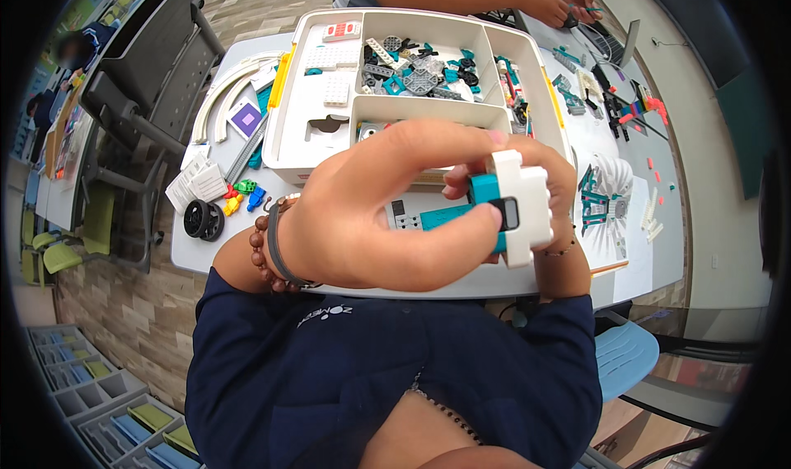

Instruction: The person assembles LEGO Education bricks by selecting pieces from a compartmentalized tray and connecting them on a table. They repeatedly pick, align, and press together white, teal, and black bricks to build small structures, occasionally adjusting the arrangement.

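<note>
A toy-brick assembly (526, 222) of white, teal and black pieces is held up close in front of me. From the left, my left hand (379, 213) pinches it, the thumb lying against the black piece and the index finger arching over the top. My right hand (558, 168) is closed around the far right side, its fingers partly hidden behind the white part. Beneath my hands, a teal piece and a light grey piece with holes (406, 215) show in the gap between left thumb and index finger; I cannot tell whether they join the assembly.
A white sorting tray (284, 143) full of loose bricks stands behind my hands on the white table (227, 256). Black wheels (203, 220), small coloured pieces (244, 190) and white curved pieces (221, 110) lie left. A white-and-teal build (606, 201) sits right. Across the table, another person's hands (560, 6) hold small parts.
</note>
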`<state>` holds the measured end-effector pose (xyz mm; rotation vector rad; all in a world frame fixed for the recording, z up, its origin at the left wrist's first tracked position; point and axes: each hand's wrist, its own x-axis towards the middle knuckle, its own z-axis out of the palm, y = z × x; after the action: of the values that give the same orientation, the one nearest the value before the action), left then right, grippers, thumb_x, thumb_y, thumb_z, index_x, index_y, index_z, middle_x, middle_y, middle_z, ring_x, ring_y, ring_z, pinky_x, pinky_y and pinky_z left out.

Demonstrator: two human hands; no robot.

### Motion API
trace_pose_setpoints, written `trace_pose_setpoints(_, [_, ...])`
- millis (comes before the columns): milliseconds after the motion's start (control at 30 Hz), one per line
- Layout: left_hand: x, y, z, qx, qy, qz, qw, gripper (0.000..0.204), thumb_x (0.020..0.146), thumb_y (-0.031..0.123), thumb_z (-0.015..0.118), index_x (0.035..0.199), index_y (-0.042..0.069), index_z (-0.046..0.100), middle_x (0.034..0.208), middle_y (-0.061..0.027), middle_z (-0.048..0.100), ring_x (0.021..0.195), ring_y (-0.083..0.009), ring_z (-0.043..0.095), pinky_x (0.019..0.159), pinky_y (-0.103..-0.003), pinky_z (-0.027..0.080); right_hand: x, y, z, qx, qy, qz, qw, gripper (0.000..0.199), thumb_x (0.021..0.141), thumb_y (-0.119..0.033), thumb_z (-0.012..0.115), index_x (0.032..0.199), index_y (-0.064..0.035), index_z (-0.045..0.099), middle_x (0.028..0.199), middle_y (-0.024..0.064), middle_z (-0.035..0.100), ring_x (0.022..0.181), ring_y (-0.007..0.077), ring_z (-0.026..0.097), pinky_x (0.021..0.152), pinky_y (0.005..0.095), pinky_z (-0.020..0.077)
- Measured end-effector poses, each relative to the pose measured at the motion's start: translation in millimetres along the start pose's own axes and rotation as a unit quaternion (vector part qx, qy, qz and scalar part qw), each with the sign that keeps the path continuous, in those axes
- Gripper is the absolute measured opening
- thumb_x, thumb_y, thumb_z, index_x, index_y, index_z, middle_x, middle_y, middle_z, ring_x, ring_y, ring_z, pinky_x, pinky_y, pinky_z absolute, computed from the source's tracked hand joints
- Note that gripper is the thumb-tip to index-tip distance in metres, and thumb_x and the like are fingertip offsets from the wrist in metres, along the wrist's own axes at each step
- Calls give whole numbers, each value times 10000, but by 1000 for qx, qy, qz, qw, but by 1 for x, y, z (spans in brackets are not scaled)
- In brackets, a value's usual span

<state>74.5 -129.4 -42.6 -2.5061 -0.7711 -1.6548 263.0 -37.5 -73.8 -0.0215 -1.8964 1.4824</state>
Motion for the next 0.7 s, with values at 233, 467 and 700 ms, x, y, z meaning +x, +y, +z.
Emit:
trace_pose_setpoints(233, [-3, 2, -2, -51, -27, -13, 998, 302, 768, -20, 594, 1051, 78, 555, 1124, -303, 507, 927, -347, 624, 796, -441, 534, -2, 3, -3, -56, 7, -33, 998, 505, 622, -143, 805, 1051, 13, 587, 996, 154, 650, 890, 238, 655, 779, 301, 499])
trace_pose_setpoints(467, [-4, 5, -3, -57, -27, -21, 998, 291, 768, -39, 588, 1039, 60, 548, 1119, -329, 510, 930, -367, 624, 790, -435, 538, -2, 1, -5, -65, 0, -48, 997, 503, 618, -164, 812, 1037, 5, 592, 984, 152, 656, 888, 261, 658, 779, 316, 502])
trace_pose_setpoints(700, [-3, 9, 4, -27, 14, 12, 999, 251, 791, -31, 591, 1022, 49, 533, 1064, -353, 530, 912, -389, 632, 792, -455, 537, -1, -5, -3, -79, -4, -59, 995, 487, 622, -141, 809, 1036, 6, 599, 987, 148, 658, 884, 261, 656, 778, 322, 502])
